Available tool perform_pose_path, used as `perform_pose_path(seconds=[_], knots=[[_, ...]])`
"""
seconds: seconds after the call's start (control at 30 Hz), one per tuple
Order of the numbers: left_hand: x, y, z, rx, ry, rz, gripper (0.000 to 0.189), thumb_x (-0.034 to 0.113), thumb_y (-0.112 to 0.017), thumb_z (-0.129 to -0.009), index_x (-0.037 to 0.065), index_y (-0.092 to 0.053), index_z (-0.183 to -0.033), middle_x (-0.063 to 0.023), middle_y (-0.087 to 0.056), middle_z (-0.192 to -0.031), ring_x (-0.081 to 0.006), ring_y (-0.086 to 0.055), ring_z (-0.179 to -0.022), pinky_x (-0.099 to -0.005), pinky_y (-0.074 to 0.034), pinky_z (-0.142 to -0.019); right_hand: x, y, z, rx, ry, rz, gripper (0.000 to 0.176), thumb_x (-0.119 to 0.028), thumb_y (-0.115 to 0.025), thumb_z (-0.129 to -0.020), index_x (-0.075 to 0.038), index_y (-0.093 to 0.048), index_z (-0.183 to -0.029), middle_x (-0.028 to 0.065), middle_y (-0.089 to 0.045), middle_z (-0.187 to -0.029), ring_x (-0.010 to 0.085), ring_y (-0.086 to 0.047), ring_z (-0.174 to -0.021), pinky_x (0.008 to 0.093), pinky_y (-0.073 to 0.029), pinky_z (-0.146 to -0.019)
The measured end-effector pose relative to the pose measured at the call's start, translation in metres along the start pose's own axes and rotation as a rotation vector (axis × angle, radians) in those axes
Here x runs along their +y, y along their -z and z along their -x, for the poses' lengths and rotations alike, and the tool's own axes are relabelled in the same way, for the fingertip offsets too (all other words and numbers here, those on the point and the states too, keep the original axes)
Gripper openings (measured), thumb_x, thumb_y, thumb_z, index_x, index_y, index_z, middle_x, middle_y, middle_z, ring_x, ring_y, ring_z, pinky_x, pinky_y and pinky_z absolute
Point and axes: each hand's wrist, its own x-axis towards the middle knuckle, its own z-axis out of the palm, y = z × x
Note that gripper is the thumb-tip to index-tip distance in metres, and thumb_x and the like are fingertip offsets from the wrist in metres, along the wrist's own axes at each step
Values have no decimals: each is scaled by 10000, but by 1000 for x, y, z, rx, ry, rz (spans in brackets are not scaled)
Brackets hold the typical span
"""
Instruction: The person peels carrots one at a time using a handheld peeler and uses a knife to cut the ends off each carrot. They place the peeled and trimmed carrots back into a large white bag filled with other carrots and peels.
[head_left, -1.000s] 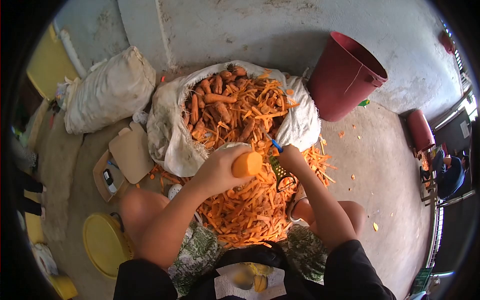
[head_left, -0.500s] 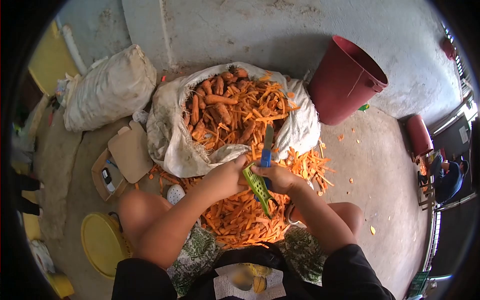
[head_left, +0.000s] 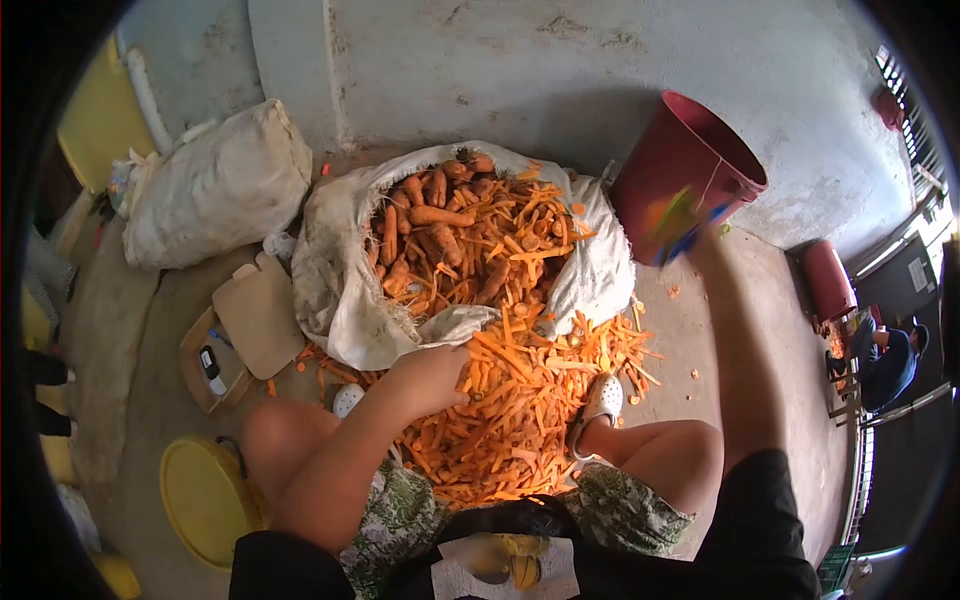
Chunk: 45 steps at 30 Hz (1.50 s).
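Observation:
My right hand (head_left: 706, 248) is stretched out in front of the tall red bucket (head_left: 655, 165), smeared by motion. With it are a blue-handled knife (head_left: 690, 238) and a green peeler (head_left: 680, 208), both blurred; an orange blur shows beside them. My left hand (head_left: 440, 378) is over the left side of the heap of orange carrot peelings and strips (head_left: 490, 440) between my legs, its fingers mostly hidden from view. Beyond it, an open white sack (head_left: 335, 285) holds whole unpeeled carrots (head_left: 440, 215) and more strips.
A full white sack (head_left: 220, 190) leans at the back left. Nearby are an open cardboard box (head_left: 262, 310) with a small device inside, and a yellow-lidded tub (head_left: 205, 490). Another person (head_left: 890, 365) sits at the far right near a second red bucket (head_left: 828, 278).
My right hand has swung up and right from the middle to the red bucket, taking the knife and green peeler along. My left hand has dropped slightly toward the heap.

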Motion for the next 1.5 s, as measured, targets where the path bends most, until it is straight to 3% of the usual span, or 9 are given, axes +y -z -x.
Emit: perform_pose_path(seconds=[0.2,0.53,0.63,0.7,0.77,0.83,0.93,1.1,1.5], knots=[[2,4,-1,-215,62,6,482,330,-620,-745,47,-477,-1108,-153,-552,-961,-289,-544,-899,-387,-441,-743,-149,30,-47,351,355,-13,300,-268,-421,-882,-32,-475,-1060,140,-565,-940,260,-569,-803,391,-464,-676],[-11,-16,-25,-199,44,-31,421,354,-558,-797,36,-494,-1066,-134,-558,-949,-261,-559,-871,-387,-456,-714,42,-41,90,111,-163,119,251,-229,-478,-842,-31,-540,-983,87,-559,-704,154,-534,-593,275,-434,-521],[-26,-30,-47,-231,67,-11,434,369,-540,-808,42,-489,-1089,-125,-561,-975,-255,-563,-873,-377,-458,-720,58,-67,116,-18,15,1429,206,-186,-526,-806,-43,-594,-936,67,-604,-722,185,-580,-680,334,-444,-592],[-35,-49,-60,-289,101,5,476,388,-537,-808,49,-471,-1136,-129,-565,-1008,-266,-559,-886,-379,-449,-731,46,-84,118,-137,18,1500,173,-184,-514,-817,-20,-568,-827,42,-601,-735,146,-564,-635,287,-429,-545],[-49,-68,-70,-321,149,206,458,392,-531,-814,52,-486,-1118,-136,-568,-1009,-258,-567,-873,-363,-449,-724,65,-60,93,-102,-235,396,207,-198,-547,-813,8,-566,-831,65,-592,-689,206,-585,-623,359,-453,-595],[-51,-69,-72,-408,253,325,421,389,-527,-820,62,-506,-1085,-146,-565,-1015,-244,-568,-869,-354,-447,-718,54,-69,87,-17,-332,122,189,-194,-530,-827,-14,-535,-769,43,-578,-670,176,-547,-530,325,-439,-513],[-82,-101,-81,-416,321,470,386,364,-531,-822,72,-510,-1073,-158,-572,-983,-240,-574,-825,-355,-446,-710,74,-73,82,65,194,1529,222,-230,-520,-827,-9,-526,-814,165,-561,-612,274,-571,-553,388,-424,-533],[-149,-160,-112,-237,392,252,218,263,-540,-792,45,-543,-804,-80,-570,-765,-219,-519,-585,-340,-432,-559,70,-86,84,-21,-32,1186,178,-194,-537,-785,-22,-532,-829,206,-572,-661,368,-558,-619,434,-433,-574],[-201,-125,-195,257,488,373,158,158,-523,-816,43,-533,-925,-95,-570,-826,-234,-542,-715,-343,-446,-655,108,-31,62,-57,-94,1666,231,-269,-514,-803,-44,-548,-843,184,-586,-702,365,-567,-691,441,-444,-624]])
